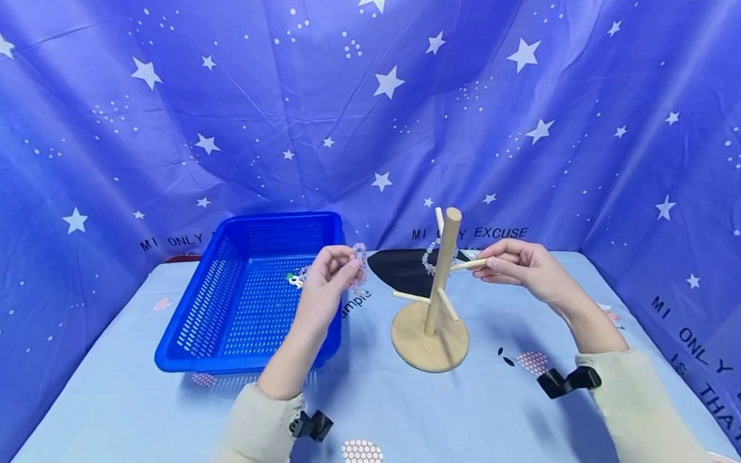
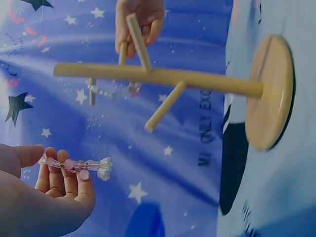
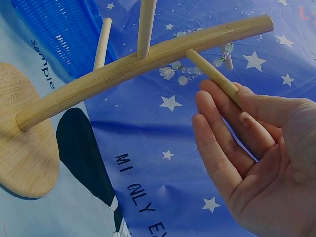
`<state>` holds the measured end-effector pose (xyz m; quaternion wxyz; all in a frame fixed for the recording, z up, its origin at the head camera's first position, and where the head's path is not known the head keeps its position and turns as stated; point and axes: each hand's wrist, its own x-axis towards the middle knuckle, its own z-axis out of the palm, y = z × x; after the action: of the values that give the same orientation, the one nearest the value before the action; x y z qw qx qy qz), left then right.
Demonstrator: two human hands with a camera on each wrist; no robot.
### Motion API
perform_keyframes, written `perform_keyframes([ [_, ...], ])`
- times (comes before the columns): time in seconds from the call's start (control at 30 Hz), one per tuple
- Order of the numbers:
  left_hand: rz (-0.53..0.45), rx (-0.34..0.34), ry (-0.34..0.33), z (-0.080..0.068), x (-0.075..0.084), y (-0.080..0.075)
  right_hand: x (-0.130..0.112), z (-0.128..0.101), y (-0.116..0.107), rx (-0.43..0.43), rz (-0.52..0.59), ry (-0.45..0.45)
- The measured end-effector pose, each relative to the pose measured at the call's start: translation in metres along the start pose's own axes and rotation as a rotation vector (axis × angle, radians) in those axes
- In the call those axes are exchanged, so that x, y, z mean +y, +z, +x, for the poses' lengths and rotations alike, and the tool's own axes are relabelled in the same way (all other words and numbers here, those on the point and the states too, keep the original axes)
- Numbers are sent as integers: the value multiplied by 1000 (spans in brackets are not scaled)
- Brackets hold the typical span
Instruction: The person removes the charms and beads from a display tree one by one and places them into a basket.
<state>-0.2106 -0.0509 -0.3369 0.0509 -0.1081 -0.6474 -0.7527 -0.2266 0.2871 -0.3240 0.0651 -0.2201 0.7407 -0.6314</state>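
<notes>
Beside the basket's right side, my left hand (image 1: 324,288) pinches a pink beaded bracelet (image 1: 360,257) between thumb and fingers. The left wrist view shows its pink beads and a white flower-shaped bead (image 2: 104,168) at its end. My right hand (image 1: 528,267) pinches the end of a peg (image 1: 466,265) on a wooden stand (image 1: 441,284), thumb on one side and fingers on the other. The stand is upright on its round base (image 1: 410,343), with several pegs. Another beaded bracelet (image 3: 182,79), pale and clear, hangs from a far peg, partly hidden by the post.
A blue plastic basket (image 1: 183,327) stands left of the stand, with a small white and green thing (image 1: 293,280) and some beads inside. The patterned light-blue cloth (image 1: 416,429) covers the table. A starry blue curtain (image 1: 336,105) encloses the back and sides.
</notes>
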Motion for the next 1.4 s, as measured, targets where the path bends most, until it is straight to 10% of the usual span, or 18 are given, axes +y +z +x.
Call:
perform_keyframes([
  [0.7, 246, 78, 81, 57, 35, -61, 1, 0, -1, 2, -45, 8],
  [1.4, 121, 192, -75, 103, -6, -129, 2, 0, -1, 2, -40, -9],
])
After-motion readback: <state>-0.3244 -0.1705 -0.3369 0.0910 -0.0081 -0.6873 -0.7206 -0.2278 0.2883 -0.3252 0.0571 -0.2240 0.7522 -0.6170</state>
